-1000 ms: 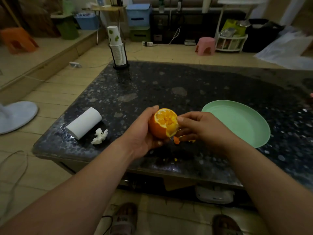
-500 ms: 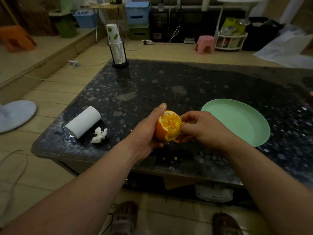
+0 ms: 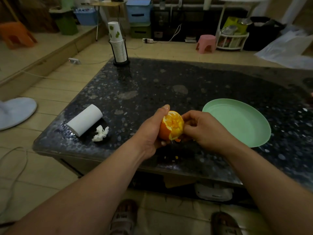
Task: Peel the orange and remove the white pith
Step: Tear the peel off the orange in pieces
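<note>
A partly peeled orange (image 3: 171, 125) is held above the front edge of the dark speckled table (image 3: 169, 85). Its right side shows bare flesh with white pith, its left and lower side still has orange skin. My left hand (image 3: 150, 133) grips it from the left, thumb up over the top. My right hand (image 3: 203, 128) pinches at the orange's right edge, fingers curled; a small strip of peel (image 3: 177, 140) hangs below, and I cannot tell whether the fingers hold it. An empty pale green plate (image 3: 237, 121) lies just right of my right hand.
A white paper roll (image 3: 84, 120) and a crumpled tissue (image 3: 100, 134) lie at the table's front left. A stack of paper cups in a black holder (image 3: 118, 46) stands at the far left corner. Small orange bits (image 3: 176, 157) lie on the table under the hands.
The orange has been turned in my left hand, so the peeled face points more to the right. My left thumb has risen over the top and my right fingers have moved up its right edge.
</note>
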`<state>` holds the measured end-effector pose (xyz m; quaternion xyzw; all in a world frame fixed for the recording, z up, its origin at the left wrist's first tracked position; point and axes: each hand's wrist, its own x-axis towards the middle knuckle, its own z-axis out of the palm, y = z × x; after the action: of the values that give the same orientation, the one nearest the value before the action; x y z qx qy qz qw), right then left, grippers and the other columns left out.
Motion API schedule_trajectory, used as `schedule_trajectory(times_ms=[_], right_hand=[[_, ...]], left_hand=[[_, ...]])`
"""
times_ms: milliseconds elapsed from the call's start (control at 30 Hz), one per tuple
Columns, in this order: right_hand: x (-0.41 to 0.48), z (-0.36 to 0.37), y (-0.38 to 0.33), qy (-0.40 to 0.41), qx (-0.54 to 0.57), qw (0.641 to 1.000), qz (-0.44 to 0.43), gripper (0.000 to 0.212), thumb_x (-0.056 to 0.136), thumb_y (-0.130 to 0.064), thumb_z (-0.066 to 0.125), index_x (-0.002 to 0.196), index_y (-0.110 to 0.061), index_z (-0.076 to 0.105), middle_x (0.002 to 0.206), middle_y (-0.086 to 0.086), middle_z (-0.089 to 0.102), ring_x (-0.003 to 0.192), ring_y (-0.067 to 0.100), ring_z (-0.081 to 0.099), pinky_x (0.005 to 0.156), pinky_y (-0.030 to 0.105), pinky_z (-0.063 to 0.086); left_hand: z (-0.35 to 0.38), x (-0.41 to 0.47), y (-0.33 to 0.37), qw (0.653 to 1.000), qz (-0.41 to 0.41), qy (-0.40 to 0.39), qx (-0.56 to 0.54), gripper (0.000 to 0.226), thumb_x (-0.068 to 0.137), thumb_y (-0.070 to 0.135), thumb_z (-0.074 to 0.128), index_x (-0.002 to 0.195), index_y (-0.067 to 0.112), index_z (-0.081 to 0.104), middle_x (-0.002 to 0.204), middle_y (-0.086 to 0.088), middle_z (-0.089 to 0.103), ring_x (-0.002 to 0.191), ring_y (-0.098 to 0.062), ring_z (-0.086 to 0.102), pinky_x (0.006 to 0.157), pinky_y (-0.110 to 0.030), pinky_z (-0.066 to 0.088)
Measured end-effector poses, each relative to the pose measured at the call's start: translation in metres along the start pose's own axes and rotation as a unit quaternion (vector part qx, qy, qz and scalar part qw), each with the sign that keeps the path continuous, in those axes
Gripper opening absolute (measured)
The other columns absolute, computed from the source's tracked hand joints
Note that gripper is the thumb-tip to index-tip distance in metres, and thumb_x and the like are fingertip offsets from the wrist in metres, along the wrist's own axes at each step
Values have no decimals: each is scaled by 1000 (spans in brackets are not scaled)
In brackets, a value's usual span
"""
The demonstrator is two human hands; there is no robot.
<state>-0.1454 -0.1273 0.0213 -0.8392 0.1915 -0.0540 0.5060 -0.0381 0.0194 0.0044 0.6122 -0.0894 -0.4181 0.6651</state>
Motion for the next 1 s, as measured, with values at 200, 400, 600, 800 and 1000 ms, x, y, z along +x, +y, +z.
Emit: schedule_trajectory(times_ms=[200,400,600,800,1000], right_hand=[[1,5,-2,40,-41,998,-17,20,95,-7,71,110,-20,69,85,3,80,73,13,79,81,50,66],[-1,8,0,55,-38,997,-41,21,96,-10,71,113,-22,70,83,0,79,72,13,78,71,43,64],[2,4,-4,4,-7,1000,12,19,101,-13,68,118,-19,70,90,5,81,80,17,80,75,40,67],[0,0,-5,-39,144,985,83,17,100,0,66,117,-4,67,93,18,80,83,27,80,66,29,63],[-1,3,-1,2,201,978,49,18,97,8,61,111,-1,66,85,20,75,69,24,72,58,25,59]], left_hand=[[0,-3,3,1000,1,-10,-8,51,98,66,58,110,17,67,82,-8,74,57,-16,67,37,-21,36],[-4,-6,5,998,-21,-26,-54,52,101,64,55,106,13,67,78,-9,73,53,-16,65,35,-18,36],[-9,-2,5,999,-17,-22,-45,55,97,67,59,106,13,66,80,-10,70,51,-15,60,34,-20,37],[-1,-5,4,999,31,-38,16,49,103,62,53,97,15,65,70,-5,65,50,-11,58,37,-20,36],[1,-6,8,996,6,-53,-66,55,101,65,52,97,13,67,74,-7,67,49,-13,57,34,-19,34]])
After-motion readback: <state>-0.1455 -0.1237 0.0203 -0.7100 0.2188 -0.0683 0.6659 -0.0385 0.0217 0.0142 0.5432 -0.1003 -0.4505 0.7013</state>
